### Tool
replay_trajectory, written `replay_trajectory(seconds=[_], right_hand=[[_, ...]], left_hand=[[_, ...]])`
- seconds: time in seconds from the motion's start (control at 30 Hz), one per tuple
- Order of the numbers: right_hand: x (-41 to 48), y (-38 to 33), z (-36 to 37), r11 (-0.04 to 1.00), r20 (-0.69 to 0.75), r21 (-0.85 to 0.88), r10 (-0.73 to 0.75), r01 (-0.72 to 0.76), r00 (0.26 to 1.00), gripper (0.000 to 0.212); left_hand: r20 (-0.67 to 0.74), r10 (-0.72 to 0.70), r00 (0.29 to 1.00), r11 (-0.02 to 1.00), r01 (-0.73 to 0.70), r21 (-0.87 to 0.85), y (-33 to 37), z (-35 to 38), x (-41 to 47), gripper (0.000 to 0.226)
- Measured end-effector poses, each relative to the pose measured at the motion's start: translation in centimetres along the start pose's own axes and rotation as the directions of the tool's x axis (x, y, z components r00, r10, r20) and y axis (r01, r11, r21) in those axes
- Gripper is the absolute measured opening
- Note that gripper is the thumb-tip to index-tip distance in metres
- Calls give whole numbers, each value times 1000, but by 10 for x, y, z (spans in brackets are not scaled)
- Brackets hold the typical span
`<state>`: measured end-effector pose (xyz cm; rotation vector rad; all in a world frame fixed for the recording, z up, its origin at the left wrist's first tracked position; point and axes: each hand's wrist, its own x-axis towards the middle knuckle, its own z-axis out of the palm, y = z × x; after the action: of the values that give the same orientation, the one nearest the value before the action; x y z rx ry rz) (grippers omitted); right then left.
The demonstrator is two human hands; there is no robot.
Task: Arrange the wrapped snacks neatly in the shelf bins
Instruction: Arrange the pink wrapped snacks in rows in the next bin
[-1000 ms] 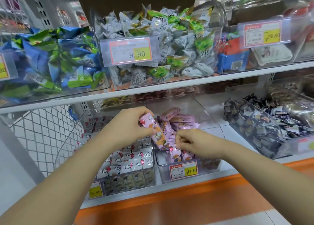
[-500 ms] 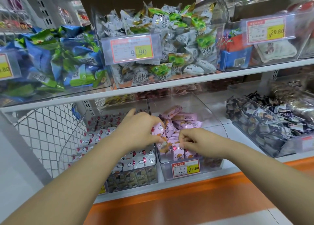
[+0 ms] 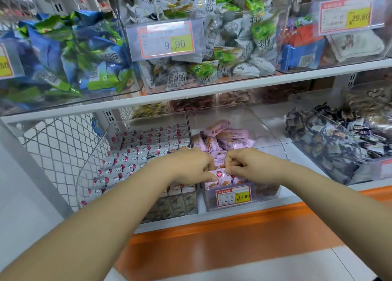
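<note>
Left hand: the left hand (image 3: 191,166) has its fingers curled, and thumb and fingertips pinch the left end of a pink packet.
Right hand: the right hand (image 3: 247,164) is curled tight too, pinching the right end of the same packet; the two hands are almost touching.
Pink packet: the pink packet (image 3: 220,175) lies crosswise between the two pinches, at the very front of the clear bin (image 3: 270,138), just behind its front wall.
Pink snacks: the pink snacks (image 3: 224,138) lie in a loose heap beyond the grip, deeper in that bin.
Price tag: the price tag (image 3: 233,196) sits just below the grip on the bin's front wall and reads 17.80.
White-and-red snacks: the white-and-red snacks (image 3: 144,151) lie in tidy rows left of the grip, in the neighbouring bin (image 3: 91,157); the left wrist crosses above them.
Dark snacks: the dark snacks (image 3: 331,140) are heaped well to the right of the grip, in a separate bin.
Upper shelf: the upper shelf (image 3: 212,85) runs above and beyond the grip, bearing bins of blue-green and grey-green packets.
Orange strip: the orange strip (image 3: 212,238) runs below the grip, under both forearms.
</note>
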<state>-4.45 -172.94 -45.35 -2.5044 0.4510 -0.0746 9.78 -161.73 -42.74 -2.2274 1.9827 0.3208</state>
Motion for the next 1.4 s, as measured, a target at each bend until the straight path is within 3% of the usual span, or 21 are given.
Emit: replay_trajectory(seconds=[0.13,0.23,0.3,0.43,0.6,0.7,0.83,1.0,1.23,1.4], right_hand=[[3,3,8,998,-29,-65,-23,21,999,13],[0,0,7,999,-22,-27,-20,20,1000,9],[-8,-2,-7,998,-83,44,-33,37,996,10],[-37,15,-49,998,-346,61,37,-17,937,22],[-66,49,-43,992,-351,-76,67,-100,934,18],[-67,60,-24,973,-398,-203,21,-111,917,24],[-64,70,-21,946,-399,-298,-3,-127,917,36],[-57,78,-28,960,-318,-276,-44,-48,947,22],[-53,84,-20,971,-385,-240,-80,-16,920,22],[-52,83,-15,969,-458,-249,-116,-2,881,21]], left_hand=[[45,-14,999,978,4,207,8,4,3,32],[102,-34,994,965,7,262,10,3,4,33],[91,-36,995,981,18,195,8,-3,1,29],[-96,-9,995,999,5,-34,12,-13,1,39],[-12,43,999,967,-44,-250,33,3,12,48],[-39,21,999,931,-34,-364,46,10,23,50],[-1,30,1000,952,-29,-304,54,12,46,53],[98,14,995,974,8,-225,60,14,72,57],[120,34,992,962,0,-272,62,13,79,47],[148,19,989,927,38,-372,56,15,80,52]])
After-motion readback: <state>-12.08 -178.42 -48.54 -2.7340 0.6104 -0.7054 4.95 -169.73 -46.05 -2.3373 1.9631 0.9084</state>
